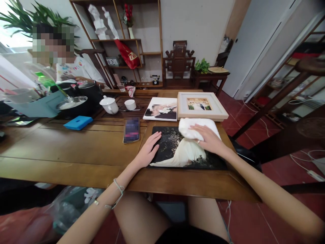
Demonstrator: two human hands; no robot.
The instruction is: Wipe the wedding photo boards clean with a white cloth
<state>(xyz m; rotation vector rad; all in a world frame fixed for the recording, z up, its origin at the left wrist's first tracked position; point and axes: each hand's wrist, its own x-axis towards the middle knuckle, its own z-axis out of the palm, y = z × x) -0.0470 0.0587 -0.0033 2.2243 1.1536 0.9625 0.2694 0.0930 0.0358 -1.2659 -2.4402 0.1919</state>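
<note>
A dark photo panel [189, 152] with a pale, flowing dress printed on it lies flat near the table's front edge. My left hand [150, 149] rests on its left edge, fingers stretched out and holding nothing. Over the panel's upper right part, my right hand [208, 138] has hold of a folded white towel [186, 126], its fingers laid across the top and the thumb near the lower edge. The towel covers that corner of the panel. Just behind lie a white-edged photo print [159, 113] and a pale framed picture [218, 105].
On the wooden table [76, 149] are a phone [131, 130], a blue block [78, 122], a white teapot [109, 104] and a white cup [130, 104]. A light-blue container [45, 105] stands at far left. Another person [81, 69] sits across the table.
</note>
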